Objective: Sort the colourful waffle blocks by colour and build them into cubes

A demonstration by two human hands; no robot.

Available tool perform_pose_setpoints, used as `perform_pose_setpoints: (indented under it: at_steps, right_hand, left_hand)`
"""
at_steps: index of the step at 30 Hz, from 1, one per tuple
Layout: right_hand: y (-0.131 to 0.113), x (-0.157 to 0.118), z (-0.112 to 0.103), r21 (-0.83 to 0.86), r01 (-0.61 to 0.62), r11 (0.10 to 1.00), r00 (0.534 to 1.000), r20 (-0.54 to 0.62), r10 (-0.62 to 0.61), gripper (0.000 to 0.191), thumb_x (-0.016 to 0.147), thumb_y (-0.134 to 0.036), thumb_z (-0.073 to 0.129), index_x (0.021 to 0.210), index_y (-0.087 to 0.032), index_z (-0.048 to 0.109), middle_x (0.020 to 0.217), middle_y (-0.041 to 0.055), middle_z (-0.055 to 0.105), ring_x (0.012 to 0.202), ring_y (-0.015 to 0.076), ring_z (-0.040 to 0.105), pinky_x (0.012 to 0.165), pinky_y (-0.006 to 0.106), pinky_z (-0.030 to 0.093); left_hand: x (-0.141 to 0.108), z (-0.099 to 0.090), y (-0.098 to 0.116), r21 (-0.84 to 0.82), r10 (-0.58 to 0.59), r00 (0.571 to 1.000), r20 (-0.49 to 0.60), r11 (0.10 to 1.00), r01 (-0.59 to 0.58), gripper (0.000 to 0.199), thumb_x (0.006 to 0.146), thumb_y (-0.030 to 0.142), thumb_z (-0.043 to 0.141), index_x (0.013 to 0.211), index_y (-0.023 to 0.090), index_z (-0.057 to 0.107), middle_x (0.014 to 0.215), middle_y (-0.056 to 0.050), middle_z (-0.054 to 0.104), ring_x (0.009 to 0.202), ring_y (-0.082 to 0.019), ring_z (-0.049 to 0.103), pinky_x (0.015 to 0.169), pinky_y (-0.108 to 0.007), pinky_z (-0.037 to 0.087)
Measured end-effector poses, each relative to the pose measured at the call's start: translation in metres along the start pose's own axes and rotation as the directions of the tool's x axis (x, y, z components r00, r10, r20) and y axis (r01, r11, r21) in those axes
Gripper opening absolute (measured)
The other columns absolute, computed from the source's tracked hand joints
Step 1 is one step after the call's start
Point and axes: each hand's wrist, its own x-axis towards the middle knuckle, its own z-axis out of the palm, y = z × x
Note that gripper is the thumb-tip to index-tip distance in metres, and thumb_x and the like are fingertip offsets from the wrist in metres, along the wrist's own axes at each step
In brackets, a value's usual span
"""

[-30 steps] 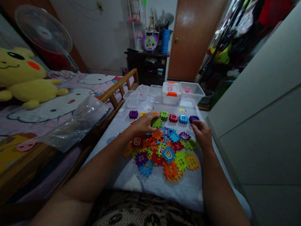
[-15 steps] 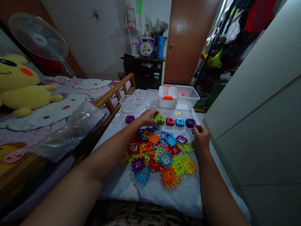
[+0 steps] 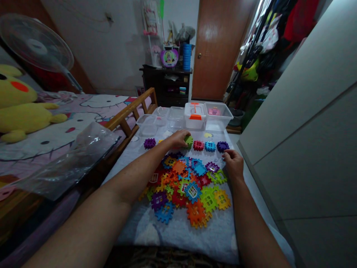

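Observation:
A row of toothed plastic building blocks runs across the cloth-covered table. My left hand is closed around the green block, its fingers covering the left part. To the right of it stand a red block, a light blue block and a dark purple block. My right hand is just below the dark purple block, fingers loosely bent and a little apart, with nothing seen in them. At the row's left end sits a purple block; a yellow piece is mostly hidden by my left forearm.
A pile of loose toothed pieces lies in front of the row. Behind it are clear plastic containers and a lidded box with orange clips. A wooden bed rail borders the left side, a pale cabinet the right.
My left hand has shifted slightly right along the row and covers more of the green block. My right hand has moved a little left beneath the dark purple block. The view has turned slightly.

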Motion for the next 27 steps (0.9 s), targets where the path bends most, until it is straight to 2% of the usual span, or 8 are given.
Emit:
perform_pose_setpoints:
  at_steps: [8,13,16,20,27]
  right_hand:
    - [-0.0012,0.0001,0.0004,-0.001,-0.010,1.000,1.000,0.006,0.010,0.027,0.069,-0.037,0.061,0.084,-0.016,0.068,0.068,0.0028,0.067,0.061,0.0184,0.059,0.061,0.031,0.047]
    - [-0.0018,-0.0006,0.0002,-0.020,-0.006,1.000,1.000,0.008,0.007,0.027,0.069,-0.037,0.061,0.084,-0.016,0.069,0.071,0.0040,0.068,0.064,0.0192,0.061,0.064,0.031,0.047]
    - [-0.0010,-0.0008,0.0007,-0.024,-0.003,1.000,1.000,0.010,0.004,0.026,0.069,-0.037,0.060,0.084,-0.016,0.069,0.071,0.0039,0.068,0.064,0.0194,0.061,0.064,0.032,0.047]
    - [0.0002,-0.0001,0.0012,-0.027,0.003,1.000,1.000,0.012,-0.003,0.026,0.069,-0.037,0.060,0.083,-0.016,0.068,0.069,0.0032,0.067,0.061,0.0190,0.059,0.062,0.032,0.046]
    - [0.0007,0.0003,0.0009,-0.031,0.004,1.000,1.000,0.014,-0.003,0.026,0.070,-0.038,0.061,0.082,-0.017,0.068,0.071,0.0031,0.066,0.062,0.0184,0.058,0.064,0.032,0.047]
  left_hand:
    - [0.0030,0.0005,-0.0039,0.043,-0.044,0.996,0.077,0.998,0.040,0.070,0.062,0.019,0.073,0.130,0.015,0.056,0.139,-0.013,0.057,0.125,-0.028,0.054,0.107,-0.034,0.042]
    - [0.0033,-0.0021,-0.0057,0.002,-0.043,0.993,0.114,0.999,0.043,0.065,0.063,0.016,0.070,0.127,0.016,0.060,0.131,-0.011,0.064,0.111,-0.025,0.062,0.097,-0.032,0.048]
    - [0.0034,-0.0033,-0.0071,-0.017,-0.046,0.992,0.115,0.999,0.048,0.068,0.062,0.015,0.070,0.129,0.018,0.059,0.133,-0.010,0.063,0.113,-0.025,0.061,0.098,-0.031,0.047]
    - [0.0045,-0.0039,-0.0074,-0.024,-0.049,0.992,0.117,0.998,0.052,0.072,0.061,0.017,0.073,0.132,0.015,0.058,0.137,-0.013,0.061,0.117,-0.026,0.060,0.100,-0.031,0.046]
    - [0.0059,0.0009,-0.0070,0.012,-0.062,0.994,0.094,0.998,0.061,0.062,0.062,0.020,0.073,0.123,0.016,0.063,0.124,-0.011,0.069,0.103,-0.026,0.065,0.089,-0.032,0.050]
